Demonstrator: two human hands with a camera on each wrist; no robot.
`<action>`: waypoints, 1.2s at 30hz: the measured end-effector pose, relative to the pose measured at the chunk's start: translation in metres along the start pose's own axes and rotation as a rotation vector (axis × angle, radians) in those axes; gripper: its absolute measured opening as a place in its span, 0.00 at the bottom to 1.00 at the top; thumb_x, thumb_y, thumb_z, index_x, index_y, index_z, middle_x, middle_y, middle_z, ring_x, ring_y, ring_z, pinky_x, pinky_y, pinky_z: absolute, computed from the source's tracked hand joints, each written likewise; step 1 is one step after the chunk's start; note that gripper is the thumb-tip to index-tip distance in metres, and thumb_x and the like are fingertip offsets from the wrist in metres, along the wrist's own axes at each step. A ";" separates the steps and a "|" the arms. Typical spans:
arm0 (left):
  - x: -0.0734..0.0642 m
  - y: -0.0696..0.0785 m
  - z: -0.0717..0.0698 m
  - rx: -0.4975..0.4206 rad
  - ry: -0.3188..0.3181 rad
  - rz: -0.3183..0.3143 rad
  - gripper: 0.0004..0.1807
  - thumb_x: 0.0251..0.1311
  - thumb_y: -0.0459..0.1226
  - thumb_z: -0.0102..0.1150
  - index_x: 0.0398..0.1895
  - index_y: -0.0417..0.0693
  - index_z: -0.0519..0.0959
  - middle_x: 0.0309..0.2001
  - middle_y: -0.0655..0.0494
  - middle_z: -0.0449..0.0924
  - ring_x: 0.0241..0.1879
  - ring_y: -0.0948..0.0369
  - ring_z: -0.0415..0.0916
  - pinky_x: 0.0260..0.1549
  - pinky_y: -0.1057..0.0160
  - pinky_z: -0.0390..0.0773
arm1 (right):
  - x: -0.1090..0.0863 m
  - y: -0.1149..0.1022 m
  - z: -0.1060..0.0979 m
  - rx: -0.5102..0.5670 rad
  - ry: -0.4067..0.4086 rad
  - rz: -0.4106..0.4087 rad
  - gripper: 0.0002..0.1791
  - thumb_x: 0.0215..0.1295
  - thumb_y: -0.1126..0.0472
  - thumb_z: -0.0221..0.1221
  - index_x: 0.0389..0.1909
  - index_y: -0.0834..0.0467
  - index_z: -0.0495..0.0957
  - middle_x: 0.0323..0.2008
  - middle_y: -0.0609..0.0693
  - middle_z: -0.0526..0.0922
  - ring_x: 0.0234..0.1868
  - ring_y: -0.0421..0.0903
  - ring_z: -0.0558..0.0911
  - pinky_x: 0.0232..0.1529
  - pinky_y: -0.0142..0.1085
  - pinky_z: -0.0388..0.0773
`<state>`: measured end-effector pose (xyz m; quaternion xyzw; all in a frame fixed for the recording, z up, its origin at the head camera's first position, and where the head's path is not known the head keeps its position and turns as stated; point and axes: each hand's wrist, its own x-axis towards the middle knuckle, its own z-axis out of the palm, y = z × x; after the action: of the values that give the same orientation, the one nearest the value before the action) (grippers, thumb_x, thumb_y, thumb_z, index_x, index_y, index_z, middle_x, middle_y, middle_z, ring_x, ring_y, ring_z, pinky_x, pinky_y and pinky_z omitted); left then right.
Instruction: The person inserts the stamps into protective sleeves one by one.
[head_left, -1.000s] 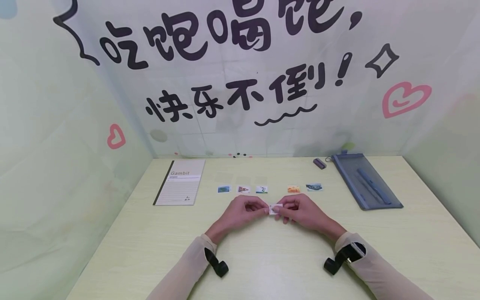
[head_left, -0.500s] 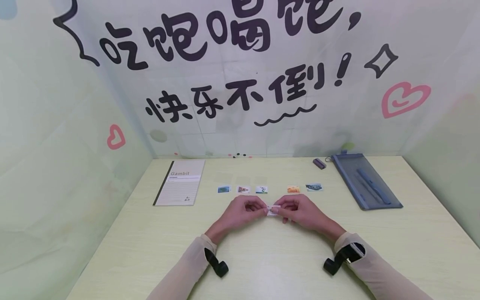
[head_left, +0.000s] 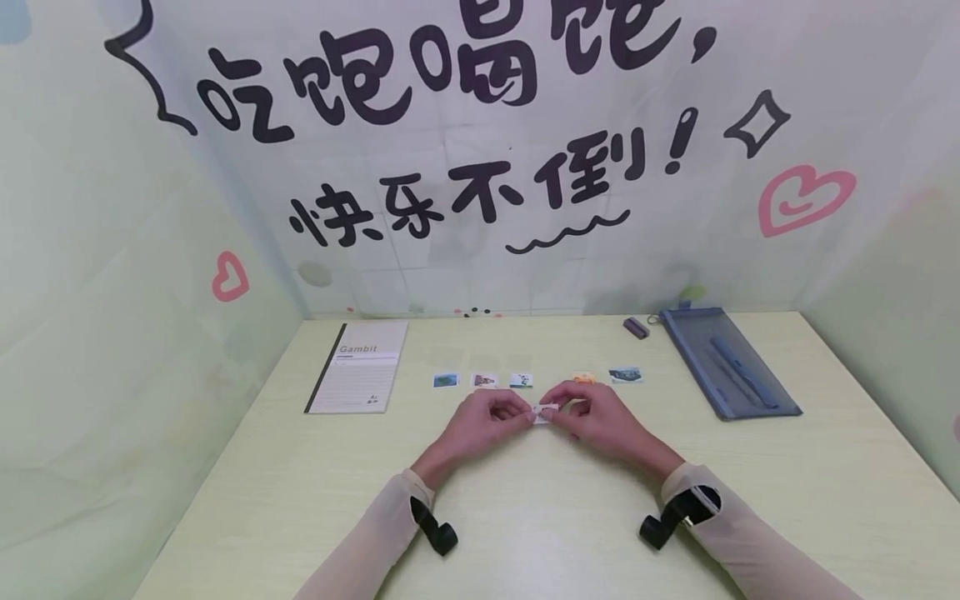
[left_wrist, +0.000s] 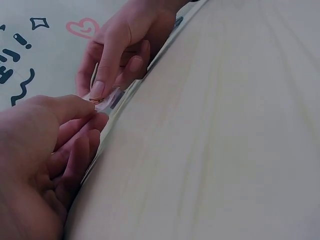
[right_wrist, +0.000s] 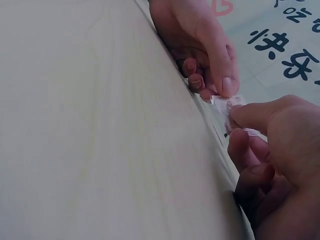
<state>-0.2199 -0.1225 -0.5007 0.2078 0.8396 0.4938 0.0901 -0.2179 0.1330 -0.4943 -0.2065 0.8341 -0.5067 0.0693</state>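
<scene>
Between both hands is a small clear plastic sleeve (right_wrist: 220,106) with a stamp-sized printed paper in it. My left hand (head_left: 487,421) pinches its left edge between thumb and index finger. From the other side, my right hand (head_left: 603,423) pinches it, the thumb (right_wrist: 250,116) lying over the print. Fingertips cover part of the sleeve in every view. Just beyond the hands lie a blue-green picture stamp (head_left: 446,380), a reddish one (head_left: 484,381) and a white-green one (head_left: 521,381). Right fingers partly hide an orange stamp (head_left: 585,378); a blue one (head_left: 626,375) lies beside it.
Faint clear rectangles (head_left: 483,363) lie behind the left stamps. A notebook (head_left: 358,371) lies at the table's left back. At the right are a blue mesh pouch (head_left: 693,358) with a pen (head_left: 746,375) and a dark purple eraser-like block (head_left: 636,327). Printed cloth walls enclose the table.
My right hand has moved slightly forward and left, its fingers now overlapping the orange stamp. The left hand stays nearly still. The sleeve has shifted a little between them.
</scene>
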 end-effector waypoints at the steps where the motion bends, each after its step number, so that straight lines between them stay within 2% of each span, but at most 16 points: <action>1: 0.001 0.000 0.000 -0.010 0.008 -0.001 0.05 0.71 0.48 0.71 0.43 0.61 0.91 0.38 0.65 0.91 0.38 0.66 0.86 0.45 0.66 0.83 | 0.001 -0.001 -0.001 -0.023 0.016 0.003 0.09 0.71 0.50 0.73 0.48 0.44 0.89 0.41 0.47 0.89 0.27 0.44 0.83 0.31 0.34 0.82; 4: 0.004 -0.001 0.000 -0.032 0.049 -0.014 0.05 0.72 0.45 0.71 0.45 0.59 0.90 0.38 0.63 0.91 0.36 0.66 0.87 0.44 0.65 0.84 | 0.006 -0.001 -0.004 -0.084 0.061 0.029 0.09 0.70 0.50 0.74 0.48 0.43 0.89 0.37 0.44 0.88 0.29 0.44 0.81 0.32 0.33 0.78; 6: 0.007 -0.001 -0.002 -0.001 0.100 -0.016 0.04 0.73 0.43 0.71 0.46 0.57 0.90 0.38 0.63 0.90 0.37 0.66 0.86 0.44 0.65 0.83 | 0.010 -0.001 -0.007 -0.118 0.084 0.052 0.09 0.70 0.49 0.74 0.48 0.43 0.89 0.34 0.43 0.88 0.29 0.44 0.79 0.33 0.33 0.75; 8: 0.012 0.000 -0.005 0.077 0.154 0.000 0.05 0.72 0.40 0.71 0.47 0.55 0.89 0.41 0.63 0.89 0.39 0.65 0.84 0.45 0.64 0.82 | 0.015 0.001 -0.009 -0.137 0.099 0.067 0.09 0.70 0.50 0.74 0.48 0.44 0.89 0.33 0.44 0.88 0.29 0.46 0.78 0.32 0.33 0.74; 10: 0.018 0.002 -0.009 0.199 0.198 0.015 0.07 0.72 0.38 0.71 0.50 0.55 0.89 0.45 0.63 0.89 0.44 0.63 0.81 0.47 0.62 0.82 | 0.021 0.002 -0.012 -0.159 0.106 0.070 0.09 0.70 0.52 0.74 0.48 0.46 0.90 0.33 0.44 0.88 0.30 0.46 0.78 0.34 0.33 0.75; 12: 0.025 0.005 -0.014 0.308 0.214 0.023 0.10 0.71 0.37 0.71 0.53 0.54 0.88 0.50 0.60 0.88 0.49 0.60 0.80 0.52 0.59 0.81 | 0.028 0.004 -0.014 -0.182 0.107 0.071 0.09 0.70 0.53 0.74 0.48 0.47 0.90 0.33 0.44 0.88 0.32 0.46 0.79 0.37 0.35 0.77; 16: 0.037 0.010 -0.019 0.464 0.173 0.002 0.13 0.71 0.39 0.72 0.56 0.53 0.88 0.56 0.56 0.88 0.54 0.56 0.78 0.58 0.55 0.81 | 0.041 0.006 -0.016 -0.229 0.101 0.064 0.08 0.71 0.54 0.73 0.48 0.49 0.90 0.33 0.45 0.89 0.35 0.45 0.81 0.43 0.39 0.78; 21: 0.047 0.013 -0.019 0.569 0.103 0.015 0.14 0.70 0.39 0.73 0.56 0.51 0.89 0.55 0.54 0.89 0.56 0.53 0.79 0.62 0.52 0.79 | 0.052 0.006 -0.015 -0.295 0.095 0.082 0.08 0.72 0.55 0.72 0.48 0.51 0.89 0.34 0.46 0.88 0.37 0.45 0.81 0.43 0.39 0.77; 27: 0.052 0.018 -0.023 0.578 0.070 0.008 0.15 0.69 0.40 0.74 0.56 0.52 0.89 0.53 0.56 0.90 0.53 0.55 0.79 0.61 0.52 0.77 | 0.059 0.000 -0.018 -0.386 0.082 0.097 0.09 0.70 0.55 0.74 0.47 0.52 0.89 0.35 0.48 0.86 0.39 0.47 0.80 0.43 0.40 0.75; 36: 0.056 0.023 -0.028 0.530 0.026 -0.012 0.13 0.67 0.37 0.75 0.54 0.49 0.89 0.49 0.54 0.91 0.50 0.56 0.82 0.62 0.51 0.75 | 0.065 -0.008 -0.023 -0.493 0.052 0.039 0.11 0.67 0.55 0.76 0.45 0.55 0.91 0.39 0.50 0.87 0.43 0.48 0.80 0.50 0.45 0.77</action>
<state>-0.2739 -0.1109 -0.4638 0.2128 0.9418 0.2589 0.0246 -0.2816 0.1217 -0.4705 -0.1878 0.9380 -0.2914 0.0053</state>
